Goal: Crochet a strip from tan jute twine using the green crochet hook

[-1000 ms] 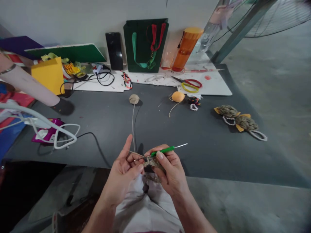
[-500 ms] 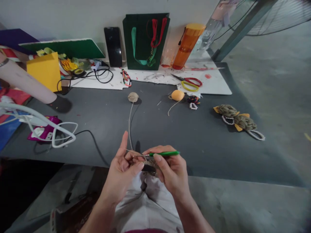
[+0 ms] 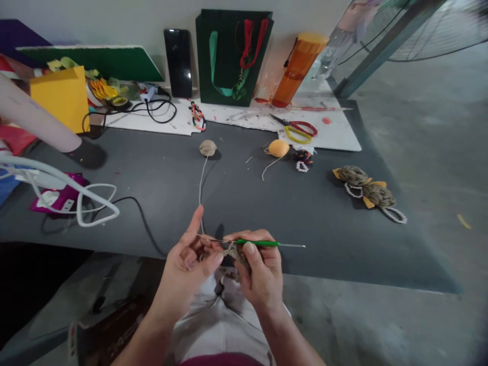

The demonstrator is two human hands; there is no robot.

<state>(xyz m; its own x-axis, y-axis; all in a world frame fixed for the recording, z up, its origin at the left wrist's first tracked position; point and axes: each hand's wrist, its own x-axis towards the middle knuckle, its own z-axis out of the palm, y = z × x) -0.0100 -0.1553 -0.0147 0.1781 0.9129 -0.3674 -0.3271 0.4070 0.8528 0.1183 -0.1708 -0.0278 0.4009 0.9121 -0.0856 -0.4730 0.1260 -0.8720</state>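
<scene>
Between thumb and fingers of my right hand (image 3: 263,262) is a crochet hook (image 3: 263,243) with a green handle and metal ends, one pointing left, the other right. My left hand (image 3: 192,259) pinches a small grey-brown crochet piece (image 3: 231,252), its index finger raised with yarn passing by it. The piece spans the gap between both hands, and part of it is hidden by my fingers. A strand of yarn (image 3: 201,188) runs from my left hand up to a small beige yarn ball (image 3: 208,148) on the dark grey table (image 3: 152,173).
An orange yarn ball (image 3: 278,148), scissors (image 3: 299,130) and a needle (image 3: 249,159) lie further back. Finished crochet pieces with bead loops (image 3: 368,188) rest at the right. White cables (image 3: 95,203) crowd the left, and a green bag (image 3: 229,66) stands behind.
The hook has turned so that its right metal end now shows beyond my right hand. The hook's left end has moved further left, close to my left fingers. The view has shifted slightly.
</scene>
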